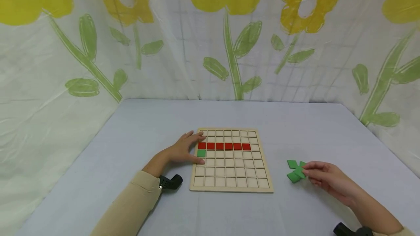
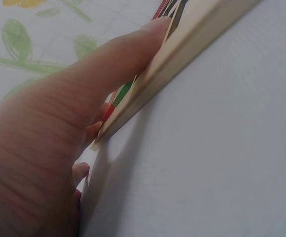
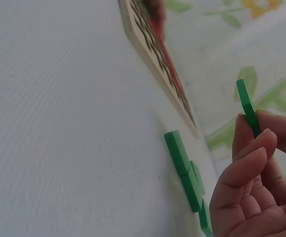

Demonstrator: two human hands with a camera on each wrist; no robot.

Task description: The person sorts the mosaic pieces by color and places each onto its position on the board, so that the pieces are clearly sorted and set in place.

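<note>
A pale wooden grid board (image 1: 229, 188) lies on the table in the head view. Several red square tiles (image 1: 220, 146) form one row in it, and a single green tile (image 1: 201, 153) sits under the leftmost red one. My left hand (image 1: 182, 150) rests on the board's left edge, thumb and fingers spread along the frame. Off to the right, my right hand (image 1: 331, 179) pinches a thin green square tile (image 3: 247, 106) between thumb and fingertips, above the table. Beside it lie several loose green tiles (image 3: 178, 153), some overlapping.
A white cloth (image 1: 157, 119) covers the table. Behind it hangs a pale curtain (image 1: 183, 57) printed with yellow flowers and green leaves. Black wrist cameras (image 1: 171, 182) are strapped at both wrists, below beige sleeves (image 1: 131, 201).
</note>
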